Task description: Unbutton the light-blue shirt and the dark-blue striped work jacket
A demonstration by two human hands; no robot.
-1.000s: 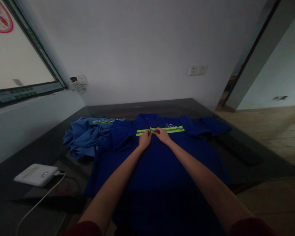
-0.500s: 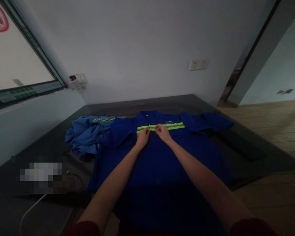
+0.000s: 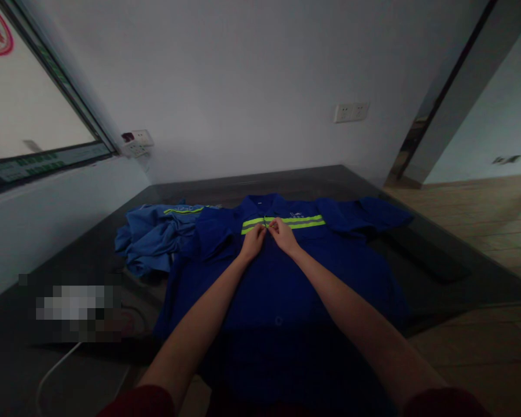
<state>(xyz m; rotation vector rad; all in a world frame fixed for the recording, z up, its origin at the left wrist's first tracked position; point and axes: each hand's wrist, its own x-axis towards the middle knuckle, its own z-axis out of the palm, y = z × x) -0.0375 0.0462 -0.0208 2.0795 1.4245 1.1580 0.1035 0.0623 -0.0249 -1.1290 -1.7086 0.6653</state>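
The person's left hand [image 3: 252, 242] and right hand [image 3: 284, 237] pinch a blue work shirt [image 3: 282, 284]; a crumpled garment [image 3: 151, 237] lies left of them.

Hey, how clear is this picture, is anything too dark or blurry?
Head view: dim overall, with the dark blue shirt fading into shadow toward the bottom; head view: blocky pixels cover part of the table at left; head view: left hand and right hand lack fine finger detail.
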